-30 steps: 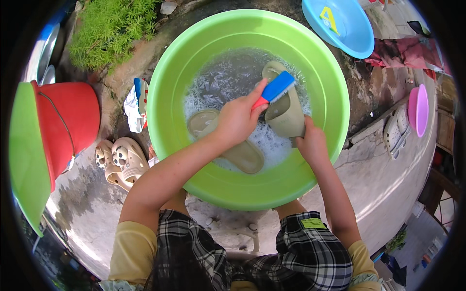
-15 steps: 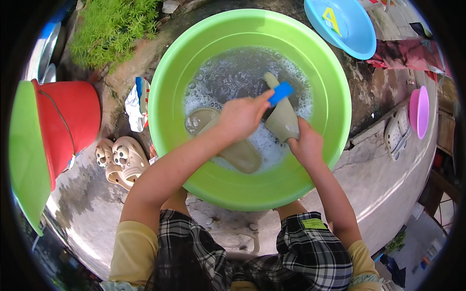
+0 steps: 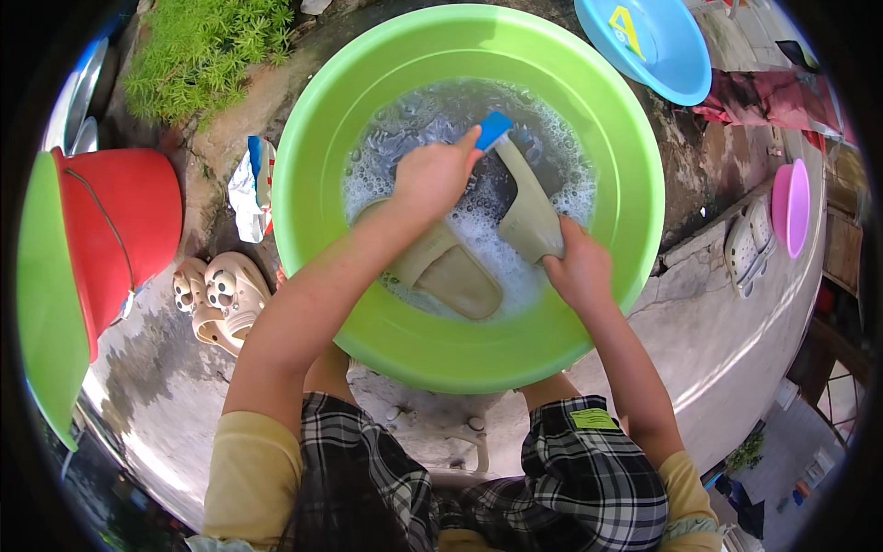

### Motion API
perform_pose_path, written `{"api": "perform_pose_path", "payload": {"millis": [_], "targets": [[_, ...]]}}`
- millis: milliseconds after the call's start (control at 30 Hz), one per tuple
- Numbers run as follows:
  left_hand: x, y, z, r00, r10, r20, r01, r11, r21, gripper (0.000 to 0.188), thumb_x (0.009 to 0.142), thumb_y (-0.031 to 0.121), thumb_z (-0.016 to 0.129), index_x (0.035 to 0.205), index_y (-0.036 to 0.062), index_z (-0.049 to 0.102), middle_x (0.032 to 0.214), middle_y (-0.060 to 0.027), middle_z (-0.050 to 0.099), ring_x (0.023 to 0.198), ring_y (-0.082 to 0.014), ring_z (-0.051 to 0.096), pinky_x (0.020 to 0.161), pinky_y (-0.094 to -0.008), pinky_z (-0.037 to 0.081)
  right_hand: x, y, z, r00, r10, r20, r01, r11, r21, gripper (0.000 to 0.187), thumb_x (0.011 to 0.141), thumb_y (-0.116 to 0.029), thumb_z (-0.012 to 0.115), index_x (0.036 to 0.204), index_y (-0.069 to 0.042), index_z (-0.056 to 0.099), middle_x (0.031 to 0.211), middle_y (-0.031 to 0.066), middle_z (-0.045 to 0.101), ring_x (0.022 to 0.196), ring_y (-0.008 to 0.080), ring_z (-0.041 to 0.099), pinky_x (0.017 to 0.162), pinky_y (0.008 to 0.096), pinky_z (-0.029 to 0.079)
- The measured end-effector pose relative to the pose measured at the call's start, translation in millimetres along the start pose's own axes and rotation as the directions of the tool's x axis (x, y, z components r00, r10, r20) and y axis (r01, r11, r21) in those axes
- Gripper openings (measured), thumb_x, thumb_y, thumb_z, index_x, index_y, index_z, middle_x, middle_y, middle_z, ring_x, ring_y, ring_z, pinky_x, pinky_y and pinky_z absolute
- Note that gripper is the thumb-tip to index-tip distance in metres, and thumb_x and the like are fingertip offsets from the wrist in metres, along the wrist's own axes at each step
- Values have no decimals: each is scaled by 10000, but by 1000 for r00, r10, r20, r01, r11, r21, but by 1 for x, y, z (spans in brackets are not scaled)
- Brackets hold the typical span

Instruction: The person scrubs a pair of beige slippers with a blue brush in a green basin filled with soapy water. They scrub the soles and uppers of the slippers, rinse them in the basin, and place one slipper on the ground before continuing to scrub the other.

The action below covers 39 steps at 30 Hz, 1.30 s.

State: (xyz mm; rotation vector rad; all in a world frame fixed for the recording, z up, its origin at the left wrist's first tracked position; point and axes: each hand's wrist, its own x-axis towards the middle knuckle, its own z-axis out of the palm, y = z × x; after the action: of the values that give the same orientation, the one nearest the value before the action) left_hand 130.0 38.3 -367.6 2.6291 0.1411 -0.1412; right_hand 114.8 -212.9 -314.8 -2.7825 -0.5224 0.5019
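Note:
A large light-green basin [image 3: 612, 294] holds soapy water with foam. My left hand [image 3: 434, 182] is closed around a blue scrub brush [image 3: 495, 129], whose bristles meet the far end of an olive slide sandal. That sandal [image 3: 531, 212] is tilted on its side above the water, and my right hand [image 3: 579, 265] grips its near end. A second olive slide sandal [image 3: 460, 281] lies in the suds below my left wrist, its strap partly covered by my forearm.
Left of the basin stand a pair of beige clogs [image 3: 230, 294], a crumpled packet [image 3: 250, 189] and a red bucket [image 3: 129, 239]. A blue basin [image 3: 662, 55] sits far right. Grey clogs [image 3: 750, 247] and a pink basin [image 3: 793, 210] are at the right.
My left hand has moved the brush away from me and slightly left, to the sandal's far end. The held sandal has shifted slightly left. The submerged sandal shows more of its strap.

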Motion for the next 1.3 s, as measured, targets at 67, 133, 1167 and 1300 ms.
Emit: {"api": "perform_pose_path", "payload": {"millis": [67,133,1167,1300], "targets": [[15,-17,-16,996,-16,-83,17,1000,8,393,966,312,531,1342,200,553,768,-174,660,715,-357,658,617,-478,512,1,1,0,1000,-3,0,3,1000,0,490,678,-123,696,1137,-30,552,993,183,642,856,380,645,732,460,519],[22,-42,-15,978,-30,-207,27,999,-18,391,954,302,544,1323,176,565,848,-188,670,780,-356,665,659,-479,517,2,3,1,1000,-13,4,13,1000,1,503,679,-126,698,1148,-25,547,994,184,642,859,380,647,736,460,520],[-6,48,-37,910,80,407,366,304,-879,306,917,334,685,1002,40,676,682,27,558,574,-54,461,507,-241,367,36,-29,-54,998,-49,37,7,686,727,418,824,-99,727,1223,-35,623,1143,110,670,1018,165,641,886,305,507],[9,4,-14,1000,-6,-8,0,835,-550,379,941,346,607,1091,-1,636,838,-158,682,759,-277,675,646,-393,511,39,-26,-56,999,47,-10,-28,738,675,322,824,-111,722,1134,-37,675,1019,81,707,901,148,664,805,299,527]]}}
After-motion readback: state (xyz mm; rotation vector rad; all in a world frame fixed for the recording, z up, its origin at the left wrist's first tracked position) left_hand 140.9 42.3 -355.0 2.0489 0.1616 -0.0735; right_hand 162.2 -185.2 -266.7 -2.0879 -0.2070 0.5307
